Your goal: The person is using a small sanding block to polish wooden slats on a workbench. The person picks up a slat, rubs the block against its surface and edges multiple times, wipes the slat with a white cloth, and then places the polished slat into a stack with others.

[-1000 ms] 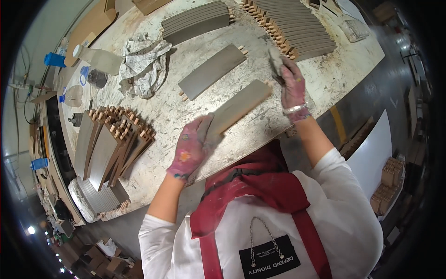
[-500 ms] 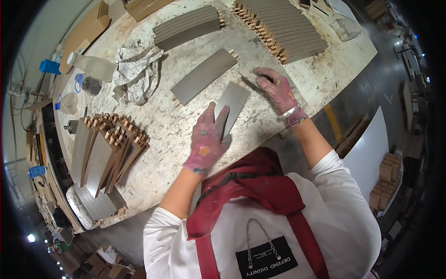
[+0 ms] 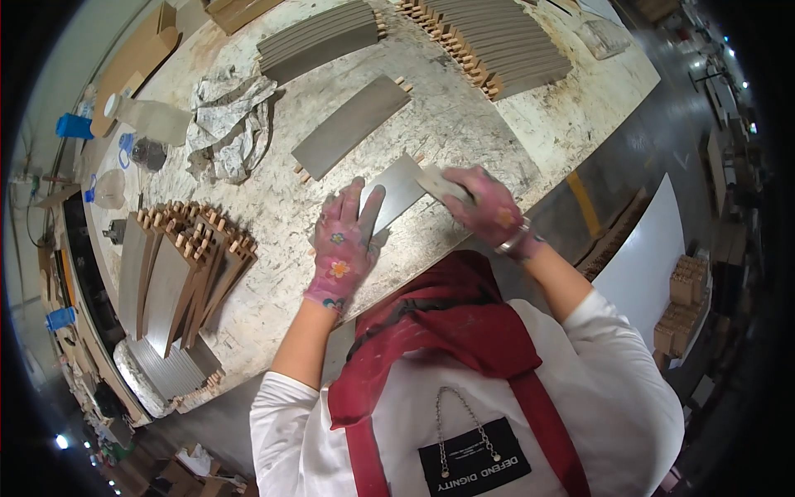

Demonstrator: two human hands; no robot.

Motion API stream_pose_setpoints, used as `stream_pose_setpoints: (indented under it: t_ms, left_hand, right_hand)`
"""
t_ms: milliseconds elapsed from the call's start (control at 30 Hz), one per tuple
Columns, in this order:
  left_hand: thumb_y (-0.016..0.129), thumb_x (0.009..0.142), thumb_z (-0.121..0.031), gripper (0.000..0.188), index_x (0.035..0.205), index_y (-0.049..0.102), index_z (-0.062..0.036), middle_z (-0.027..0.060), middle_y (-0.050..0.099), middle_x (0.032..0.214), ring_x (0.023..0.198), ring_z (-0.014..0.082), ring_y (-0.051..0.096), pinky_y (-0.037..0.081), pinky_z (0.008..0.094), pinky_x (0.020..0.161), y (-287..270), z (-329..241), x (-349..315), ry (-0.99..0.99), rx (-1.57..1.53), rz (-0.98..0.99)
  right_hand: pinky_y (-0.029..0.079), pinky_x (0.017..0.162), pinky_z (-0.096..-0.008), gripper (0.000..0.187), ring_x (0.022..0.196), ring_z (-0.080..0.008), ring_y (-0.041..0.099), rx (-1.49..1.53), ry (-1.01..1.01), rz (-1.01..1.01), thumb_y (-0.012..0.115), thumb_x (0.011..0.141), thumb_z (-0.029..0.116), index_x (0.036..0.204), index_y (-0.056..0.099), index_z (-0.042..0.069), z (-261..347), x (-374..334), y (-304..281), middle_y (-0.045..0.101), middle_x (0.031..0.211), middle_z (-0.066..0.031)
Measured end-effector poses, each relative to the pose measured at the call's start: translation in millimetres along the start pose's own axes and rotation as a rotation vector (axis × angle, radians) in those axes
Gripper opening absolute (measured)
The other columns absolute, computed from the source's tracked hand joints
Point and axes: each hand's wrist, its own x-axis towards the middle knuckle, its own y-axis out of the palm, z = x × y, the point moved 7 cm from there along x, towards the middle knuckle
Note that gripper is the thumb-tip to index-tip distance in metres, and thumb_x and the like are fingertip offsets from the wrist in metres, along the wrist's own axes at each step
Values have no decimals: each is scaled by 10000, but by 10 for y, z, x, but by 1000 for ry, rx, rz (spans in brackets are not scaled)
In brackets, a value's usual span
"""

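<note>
My left hand [image 3: 338, 248], in a pink flowered glove, grips a grey wooden slat [image 3: 396, 192] on the worktable. Its fingers reach over the slat and the thumb is at the near edge. In a matching glove, my right hand [image 3: 484, 207] is closed around a pale, flat piece [image 3: 441, 184], blurred by motion; its kind is unclear. That piece is at the slat's right end, where a wooden dowel shows. Just beyond lies another grey slat [image 3: 352, 128] with dowels at both ends.
Slats with dowels form a row at the back [image 3: 319, 41] and a larger row [image 3: 501, 45] at back right. More slats [image 3: 170, 277] lean together at left. Crumpled paper [image 3: 230, 124], a clear bottle [image 3: 153, 118] and an opened carton [image 3: 137, 62] stand at far left.
The slat under my left hand has turned and lies flatter. My right hand has come down and left, bringing the pale piece to the slat's end. The whole view has shifted slightly.
</note>
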Motion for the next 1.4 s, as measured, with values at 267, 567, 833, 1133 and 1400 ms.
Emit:
stream_pose_setpoints:
  t_ms: [267, 567, 833, 1133, 1400]
  left_hand:
    - [731, 747, -471, 787, 1370, 480, -60, 153, 469, 1409, 1371, 345, 380, 294, 527, 1131, 365, -315, -163, 111, -103, -160]
    - [602, 859, -296, 509, 1311, 545, -68, 148, 537, 1311, 1247, 315, 497, 389, 481, 1062, 649, -227, -256, -24, -264, -44]
    - [757, 745, -377, 790, 1381, 469, -8, 190, 434, 1408, 1358, 379, 371, 275, 533, 1126, -52, 96, -816, -185, -63, -22]
    - [762, 764, -304, 735, 1375, 485, -4, 188, 409, 1469, 1367, 390, 375, 337, 504, 1100, -139, 53, -944, -222, -75, -29]
    - [747, 779, -332, 669, 1321, 523, -11, 183, 510, 1349, 1283, 352, 457, 342, 514, 1064, -462, 86, -341, -63, 32, -125]
  right_hand:
    - [511, 831, -400, 381, 918, -319, 626, 45, -381, 162, 696, 814, 158, 1187, 644, 99, 791, 325, 117, 620, 1031, -127]
    - [515, 732, -426, 312, 860, -320, 634, -320, -876, 647, 631, 830, 182, 1140, 656, 176, 1510, 669, 1334, 601, 1001, -122]
    - [498, 824, -427, 360, 957, -330, 614, -158, -478, 335, 642, 863, 285, 1185, 645, 123, 1410, 657, 1131, 594, 1057, -150]
    - [519, 816, -448, 330, 922, -362, 633, -339, -299, 216, 628, 834, 259, 1142, 645, 141, 926, 633, 716, 618, 1050, -164]
    - [525, 829, -412, 319, 912, -343, 647, -191, -151, -69, 678, 840, 227, 1123, 663, 81, 512, 698, 77, 660, 1006, -169]
